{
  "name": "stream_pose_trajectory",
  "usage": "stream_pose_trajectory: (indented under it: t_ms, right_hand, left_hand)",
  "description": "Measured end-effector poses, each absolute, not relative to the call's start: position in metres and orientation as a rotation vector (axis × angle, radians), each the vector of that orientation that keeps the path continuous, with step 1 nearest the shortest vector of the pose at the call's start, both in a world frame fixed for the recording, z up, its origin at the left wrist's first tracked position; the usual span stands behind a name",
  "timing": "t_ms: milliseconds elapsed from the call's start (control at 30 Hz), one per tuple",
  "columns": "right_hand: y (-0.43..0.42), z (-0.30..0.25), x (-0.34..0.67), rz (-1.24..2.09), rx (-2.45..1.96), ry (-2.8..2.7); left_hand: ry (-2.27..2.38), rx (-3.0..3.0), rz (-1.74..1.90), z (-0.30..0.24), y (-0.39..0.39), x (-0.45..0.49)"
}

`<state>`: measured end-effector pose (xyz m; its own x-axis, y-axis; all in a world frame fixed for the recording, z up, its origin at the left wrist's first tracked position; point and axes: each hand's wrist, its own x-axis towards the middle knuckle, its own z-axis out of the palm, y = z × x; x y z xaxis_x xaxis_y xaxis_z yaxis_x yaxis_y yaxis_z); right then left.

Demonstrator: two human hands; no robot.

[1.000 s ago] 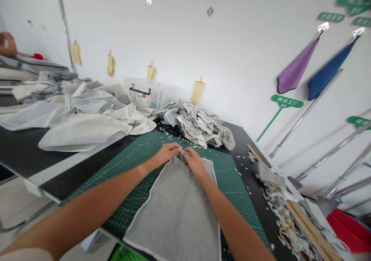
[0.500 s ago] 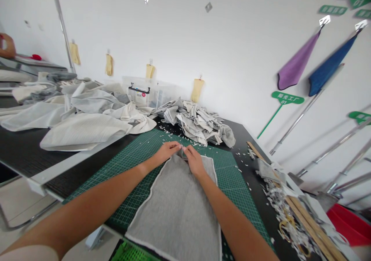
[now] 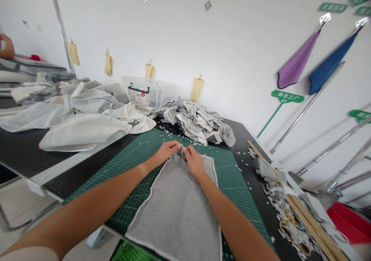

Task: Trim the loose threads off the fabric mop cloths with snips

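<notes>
A grey cloth [image 3: 179,203] with pale stitched edges lies over the green cutting mat [image 3: 121,199], its near end reaching past the table's front edge. At its far edge, my left hand [image 3: 169,149] pinches the fabric between thumb and fingers. Right beside it, my right hand [image 3: 193,158] is closed on the same edge, fingertips almost touching those of the left. The fabric is bunched up a little where both hands grip it. What lies under the fingertips is hidden.
Behind the mat sits a heap of grey cloth pieces [image 3: 199,122]. More pale fabric [image 3: 87,127] is piled at the left, near a clear plastic box [image 3: 139,95]. Scraps, scissors [image 3: 285,230] and wooden strips [image 3: 313,226] lie along the right edge. At far left a person's arm [image 3: 6,46] shows.
Both hands keep their pinch at the cloth's far edge, with only a very slight shift of the fingers. The cloth stays in place.
</notes>
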<state>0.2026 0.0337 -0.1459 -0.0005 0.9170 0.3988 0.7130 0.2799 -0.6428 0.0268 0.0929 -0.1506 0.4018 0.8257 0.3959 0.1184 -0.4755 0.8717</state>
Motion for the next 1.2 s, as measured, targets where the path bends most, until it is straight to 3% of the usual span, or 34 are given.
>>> stream_pose_trajectory:
  t_ms: [1200]
  right_hand:
    - [0.0309,-0.1426,0.2014,0.385,-1.473,-1.798]
  left_hand:
    - [0.799,1.861,1.051,-0.1478,0.0925,0.0268]
